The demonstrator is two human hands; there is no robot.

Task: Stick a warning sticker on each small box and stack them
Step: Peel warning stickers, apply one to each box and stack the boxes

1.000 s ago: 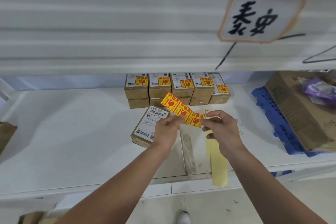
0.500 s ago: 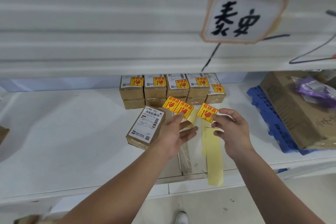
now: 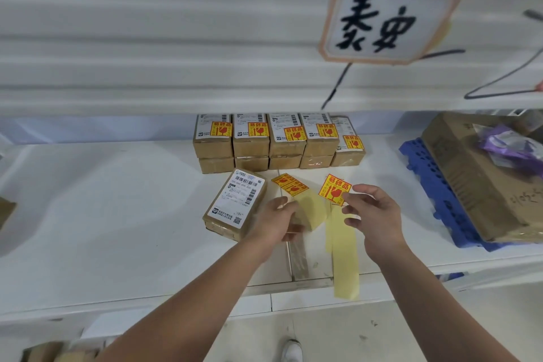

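A small brown box with a white shipping label lies flat on the white shelf, bearing no warning sticker. Just right of it, my left hand holds the sticker strip, its two yellow-red stickers on pale backing paper. My right hand pinches a single peeled warning sticker by its lower right corner. Behind, a row of stickered small boxes stands stacked two high, except the rightmost one.
A long empty backing strip hangs over the shelf's front edge. At right a large cardboard box sits on a blue plastic pallet. A sign with black characters hangs on the upper shelf.
My right hand peeled one sticker off the strip and drew it away to the right. My left hand lowered the remaining strip beside the flat box.
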